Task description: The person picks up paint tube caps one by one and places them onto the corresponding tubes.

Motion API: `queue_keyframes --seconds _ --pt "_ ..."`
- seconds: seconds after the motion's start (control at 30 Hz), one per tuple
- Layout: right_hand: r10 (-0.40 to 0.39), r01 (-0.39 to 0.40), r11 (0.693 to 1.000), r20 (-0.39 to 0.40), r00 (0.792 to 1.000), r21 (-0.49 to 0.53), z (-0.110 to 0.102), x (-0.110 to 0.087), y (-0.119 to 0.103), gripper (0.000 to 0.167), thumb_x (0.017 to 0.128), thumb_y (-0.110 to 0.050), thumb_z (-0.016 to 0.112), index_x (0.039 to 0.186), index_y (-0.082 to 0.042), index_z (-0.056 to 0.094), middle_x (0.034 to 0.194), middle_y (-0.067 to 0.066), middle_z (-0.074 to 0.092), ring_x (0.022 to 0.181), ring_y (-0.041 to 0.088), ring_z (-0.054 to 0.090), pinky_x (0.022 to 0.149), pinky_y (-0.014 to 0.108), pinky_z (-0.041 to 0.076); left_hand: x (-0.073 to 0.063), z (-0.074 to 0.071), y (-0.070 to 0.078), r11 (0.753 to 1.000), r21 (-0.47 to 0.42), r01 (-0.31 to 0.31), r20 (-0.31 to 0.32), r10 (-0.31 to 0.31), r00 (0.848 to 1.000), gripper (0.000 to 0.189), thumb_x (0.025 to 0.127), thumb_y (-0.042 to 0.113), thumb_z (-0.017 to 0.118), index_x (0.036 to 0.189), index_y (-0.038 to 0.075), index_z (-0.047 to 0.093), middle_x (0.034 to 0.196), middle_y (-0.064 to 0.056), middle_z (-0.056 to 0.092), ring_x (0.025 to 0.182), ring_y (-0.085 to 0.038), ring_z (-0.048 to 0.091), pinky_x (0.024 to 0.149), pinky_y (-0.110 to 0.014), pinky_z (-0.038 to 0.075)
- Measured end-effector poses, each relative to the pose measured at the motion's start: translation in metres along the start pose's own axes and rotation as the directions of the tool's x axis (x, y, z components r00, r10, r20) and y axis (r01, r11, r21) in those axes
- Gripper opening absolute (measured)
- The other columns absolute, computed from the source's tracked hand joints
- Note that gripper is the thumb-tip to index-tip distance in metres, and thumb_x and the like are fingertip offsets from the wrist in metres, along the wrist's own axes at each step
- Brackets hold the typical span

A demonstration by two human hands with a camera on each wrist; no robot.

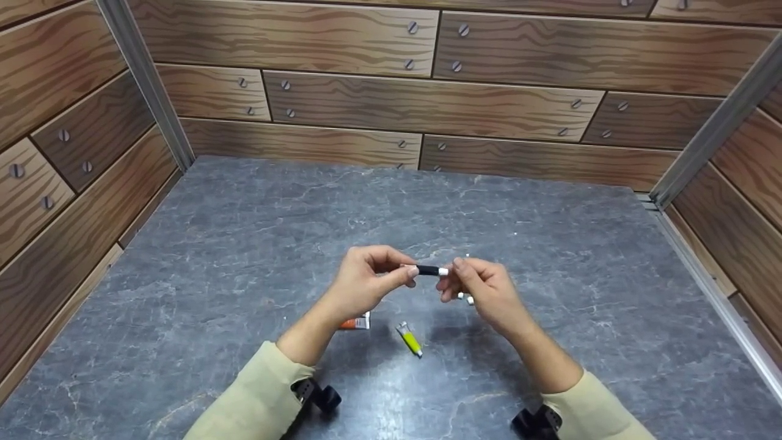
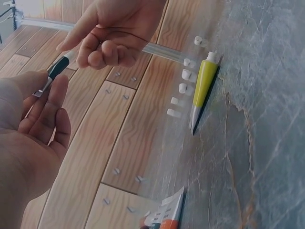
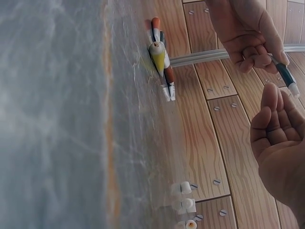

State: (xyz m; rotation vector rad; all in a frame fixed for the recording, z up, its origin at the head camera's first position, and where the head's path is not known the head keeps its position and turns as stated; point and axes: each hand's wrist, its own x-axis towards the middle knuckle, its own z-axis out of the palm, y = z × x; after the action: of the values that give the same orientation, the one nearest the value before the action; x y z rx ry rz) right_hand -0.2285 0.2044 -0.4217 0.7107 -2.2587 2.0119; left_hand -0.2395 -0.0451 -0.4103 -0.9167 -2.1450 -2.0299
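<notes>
In the head view, a slim tube with a glossy black body and a small white cylindrical cap point(image 1: 429, 270) lies almost level just below the middle of the frame, held above the counter point(image 1: 256, 238), whose grey surface is veined like marble. The left hand point(image 1: 366, 281) pinches the tube's tail between thumb and fingers. The right hand point(image 1: 492, 293) is beside the white cap, its fingers bent; whether they touch it I cannot tell. Small white cylindrical pieces point(image 1: 470, 300) show just under the right hand. Lower down lie a lime-yellow tube with a flat silver tail point(image 1: 410, 340), set aslant, and an orange tube with a pale crimped end point(image 1: 354, 323), partly hidden by the left forearm. Plank-patterned walls point(image 1: 342, 43) with streaky grain and screw-head motifs rise behind.

In the left wrist view, the held tube is at upper left, looking dark green, tilted, with a flattened, silvery tail. The right hand's index finger reaches toward the cap. The yellow tube, right of centre, tapers from a white, narrow top to a flat tail beside a row of white pieces.

In the right wrist view, the held tube slants at upper right, between the hands; the right hand's fingers curl loosely.
</notes>
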Motion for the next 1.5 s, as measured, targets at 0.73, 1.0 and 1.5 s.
queue_keyframes --seconds 0.73,1.0,1.5 --pt "-0.188 0.187 0.977 0.002 0.982 0.104 -0.0031 0.0008 0.0025 0.018 0.093 0.014 0.071 0.11 0.014 0.065 0.094 0.017 0.074 0.08 0.022 0.075 0.064 0.022 0.054 0.0 -0.0022 0.002 1.0 -0.021 0.001 -0.01 -0.001 1.0 0.008 0.096 0.009 0.079 0.1 0.002 0.081 0.085 -0.008 0.078 0.078 -0.023 0.076 0.067 -0.026 0.055" --pt "-0.143 0.144 0.987 -0.017 0.99 0.065 -0.0031 -0.0003 0.0014 0.012 0.095 0.009 0.072 0.107 0.011 0.071 0.091 0.016 0.073 0.076 0.021 0.074 0.065 0.023 0.055 -0.0007 -0.0012 0.0035 1.0 -0.012 0.008 -0.007 -0.008 1.0 0.008 0.097 0.01 0.079 0.1 0.002 0.081 0.085 -0.009 0.079 0.078 -0.023 0.076 0.067 -0.027 0.054" --pt "-0.064 0.062 0.997 -0.042 0.997 -0.042 -0.0025 -0.0003 0.0009 0.017 0.106 0.0 0.061 0.099 0.008 0.074 0.085 0.011 0.076 0.073 0.02 0.074 0.071 0.031 0.06 -0.0007 0.0001 0.0026 1.0 -0.019 0.021 -0.003 -0.021 1.0 0.009 0.096 0.009 0.08 0.099 0.001 0.081 0.083 -0.008 0.078 0.078 -0.027 0.076 0.066 -0.025 0.053"
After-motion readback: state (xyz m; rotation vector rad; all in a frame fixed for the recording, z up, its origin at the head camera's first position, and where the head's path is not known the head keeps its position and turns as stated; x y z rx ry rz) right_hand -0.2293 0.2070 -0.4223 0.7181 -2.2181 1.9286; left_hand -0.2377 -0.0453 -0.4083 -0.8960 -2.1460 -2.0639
